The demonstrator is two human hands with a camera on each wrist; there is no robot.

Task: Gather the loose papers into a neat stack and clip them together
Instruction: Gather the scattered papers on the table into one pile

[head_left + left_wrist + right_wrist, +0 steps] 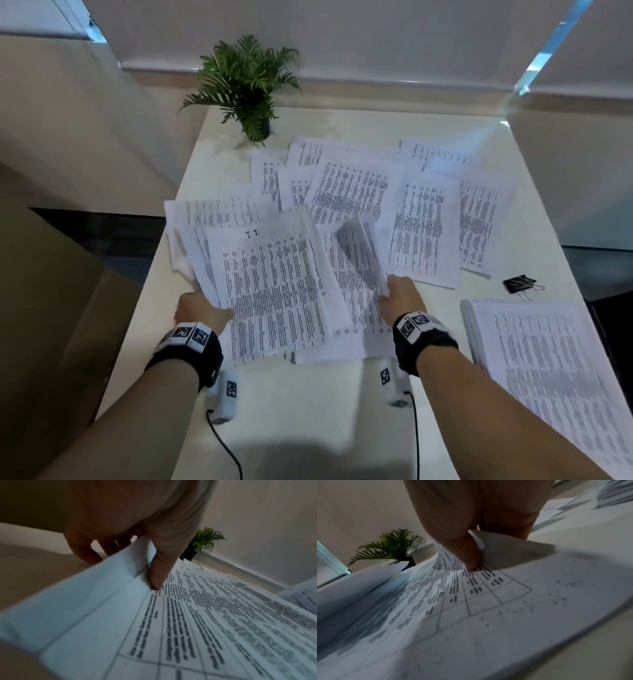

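Note:
Several printed sheets lie scattered over the white table. My left hand pinches a small bunch of sheets at its left edge, thumb on top of the sheets and fingers underneath. My right hand pinches the near edge of another sheet, which curls upward; in the right wrist view the thumb presses on that sheet. A black binder clip lies on the table to the right of my right hand.
A thick neat stack of printed paper sits at the table's right front corner. A small potted fern stands at the back left edge. Table edges drop off on both sides; bare tabletop lies near me.

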